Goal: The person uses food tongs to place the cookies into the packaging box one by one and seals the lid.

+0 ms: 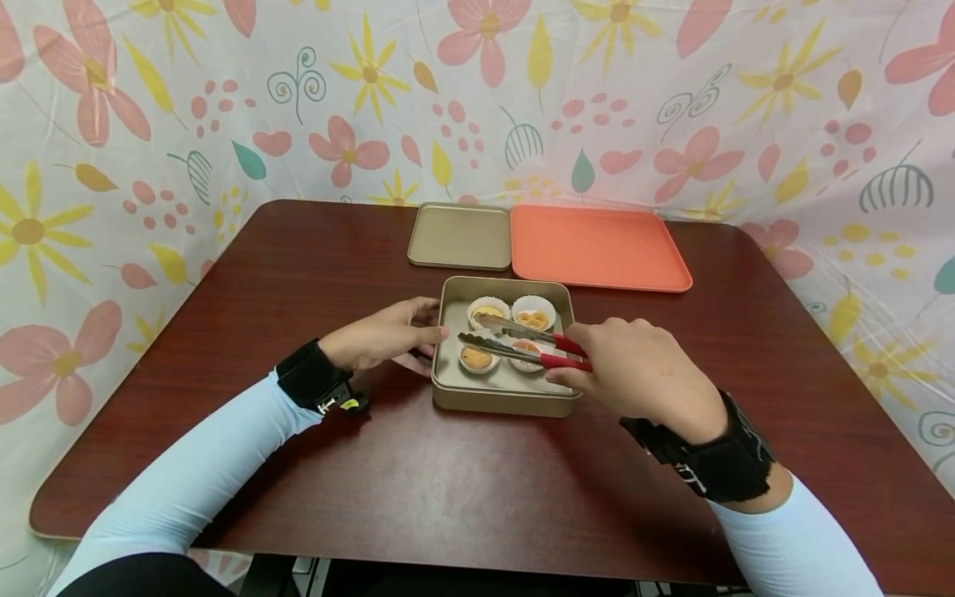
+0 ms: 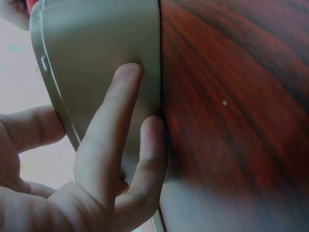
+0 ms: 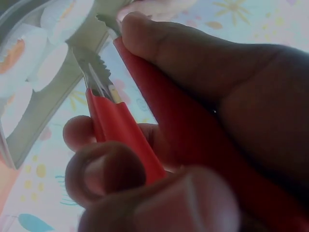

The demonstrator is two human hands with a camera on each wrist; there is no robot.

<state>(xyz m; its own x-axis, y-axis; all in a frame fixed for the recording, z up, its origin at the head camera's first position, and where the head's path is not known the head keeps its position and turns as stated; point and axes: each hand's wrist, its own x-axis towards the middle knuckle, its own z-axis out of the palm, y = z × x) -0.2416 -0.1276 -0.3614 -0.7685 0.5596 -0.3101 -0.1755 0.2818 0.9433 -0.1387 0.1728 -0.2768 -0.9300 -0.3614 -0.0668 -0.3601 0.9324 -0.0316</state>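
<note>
A gold-coloured rectangular tin (image 1: 515,404) stands without its lid on the table. Inside it sit several small baked pastries in white paper cups, among them a back right one (image 1: 533,319) and a front left one (image 1: 477,360). My left hand (image 1: 388,336) steadies the tin's left side, two fingers (image 2: 128,79) lying straight against the outer wall and the thumb at the rim. My right hand (image 1: 642,365) grips red-handled metal tongs (image 1: 555,360) by the handles. The tongs' scalloped arms are spread apart and reach over the pastries. Nothing shows between their tips.
Behind the tin, a gold-coloured flat lid or tray (image 1: 458,237) lies beside a larger orange tray (image 1: 600,249) near the back edge. All stand on a dark reddish-brown wooden table (image 1: 418,489). A flower-patterned cloth (image 1: 477,108) hangs behind the table.
</note>
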